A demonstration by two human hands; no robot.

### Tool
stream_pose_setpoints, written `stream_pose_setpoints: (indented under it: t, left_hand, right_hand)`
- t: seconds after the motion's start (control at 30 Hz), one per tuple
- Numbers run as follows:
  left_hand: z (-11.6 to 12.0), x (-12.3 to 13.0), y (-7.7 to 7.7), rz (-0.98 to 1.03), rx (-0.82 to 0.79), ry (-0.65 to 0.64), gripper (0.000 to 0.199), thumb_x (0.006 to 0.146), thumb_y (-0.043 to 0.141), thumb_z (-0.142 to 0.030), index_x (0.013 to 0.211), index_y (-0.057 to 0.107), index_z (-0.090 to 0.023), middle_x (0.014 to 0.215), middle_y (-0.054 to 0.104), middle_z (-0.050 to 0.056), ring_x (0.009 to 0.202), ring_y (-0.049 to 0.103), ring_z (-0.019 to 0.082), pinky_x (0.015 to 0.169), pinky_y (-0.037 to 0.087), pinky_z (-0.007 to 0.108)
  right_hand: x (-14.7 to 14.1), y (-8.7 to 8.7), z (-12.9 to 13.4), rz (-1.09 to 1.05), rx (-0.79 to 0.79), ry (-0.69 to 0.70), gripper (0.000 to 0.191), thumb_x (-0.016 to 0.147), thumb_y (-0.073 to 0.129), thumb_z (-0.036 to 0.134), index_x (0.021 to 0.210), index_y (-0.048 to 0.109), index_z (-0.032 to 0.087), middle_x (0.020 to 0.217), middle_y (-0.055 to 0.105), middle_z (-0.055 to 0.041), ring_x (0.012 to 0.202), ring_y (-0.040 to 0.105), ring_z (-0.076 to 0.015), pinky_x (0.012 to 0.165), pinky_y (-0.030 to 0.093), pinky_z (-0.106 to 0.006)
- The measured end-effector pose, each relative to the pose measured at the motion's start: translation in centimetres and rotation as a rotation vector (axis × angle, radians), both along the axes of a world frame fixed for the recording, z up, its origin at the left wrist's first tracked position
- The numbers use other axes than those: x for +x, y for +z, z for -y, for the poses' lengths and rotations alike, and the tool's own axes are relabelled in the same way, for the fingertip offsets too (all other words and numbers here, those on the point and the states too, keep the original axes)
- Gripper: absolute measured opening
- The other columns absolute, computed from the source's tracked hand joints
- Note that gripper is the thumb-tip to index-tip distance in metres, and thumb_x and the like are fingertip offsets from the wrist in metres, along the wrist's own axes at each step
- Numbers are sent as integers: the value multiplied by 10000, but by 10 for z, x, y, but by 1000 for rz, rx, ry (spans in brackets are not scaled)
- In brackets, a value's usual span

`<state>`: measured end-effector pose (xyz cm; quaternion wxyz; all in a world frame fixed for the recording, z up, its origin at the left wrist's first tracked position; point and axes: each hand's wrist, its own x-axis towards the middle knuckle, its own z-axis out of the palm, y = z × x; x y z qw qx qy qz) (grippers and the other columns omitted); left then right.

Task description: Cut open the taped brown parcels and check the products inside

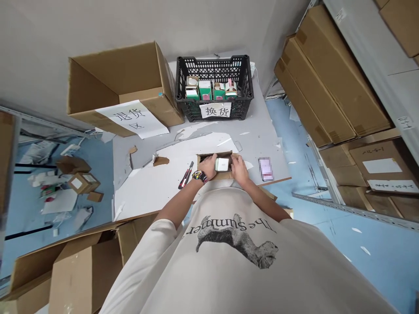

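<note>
A small white-and-green box (222, 164) sits within a brown cardboard box (224, 175) at the table's front edge. My left hand (207, 166), with a watch at its wrist, reaches over the left part of the cardboard box. Its fingers close against the small box's left side, and some fingertips are hidden. At the cardboard box's right wall, my right hand (239, 168) has its fingers bent over the edge. A red-and-black box cutter (186, 175) lies left of my left hand. To the right lies a phone (266, 169) with a blurred screen.
Behind stand a large open carton (78, 104) with a paper sign and a black plastic crate (247, 102) with several small green-and-white boxes. Shelves of cartons (327, 74) rise at the right. Open cartons (85, 270) stand lower left. Torn white sheeting (140, 192) covers part of the table.
</note>
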<state>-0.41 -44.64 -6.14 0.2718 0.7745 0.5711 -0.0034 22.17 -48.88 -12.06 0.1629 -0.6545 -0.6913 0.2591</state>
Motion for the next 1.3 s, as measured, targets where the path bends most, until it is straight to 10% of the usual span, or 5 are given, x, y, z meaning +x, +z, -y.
stream_pose_setpoints:
  t: [0.5,0.87,1.3]
  left_hand:
    - [9,-56,-3,644,139,387,754,712,1054,-488,1262,587,-270,1101,840,38,1028,817,317,871,663,435]
    - [4,-85,25,1136,266,659,1064,727,1074,-629,1594,577,-262,1395,811,145,1293,801,332,1193,636,556]
    - [75,-82,39,1142,132,699,931,840,906,-839,1562,681,-296,1273,829,103,1273,812,322,1183,664,602]
  right_hand:
    - [-4,-18,-6,12,118,0,569,1058,478,136,1570,723,169,1459,618,-212,1171,742,-321,936,681,-430]
    - [-23,-27,-36,67,150,91,537,1038,494,82,1487,774,176,1451,653,-194,1107,714,-288,966,631,-396]
    - [-28,17,-88,95,58,212,562,1094,539,182,1628,705,240,1581,695,-156,1200,759,-332,1044,645,-451]
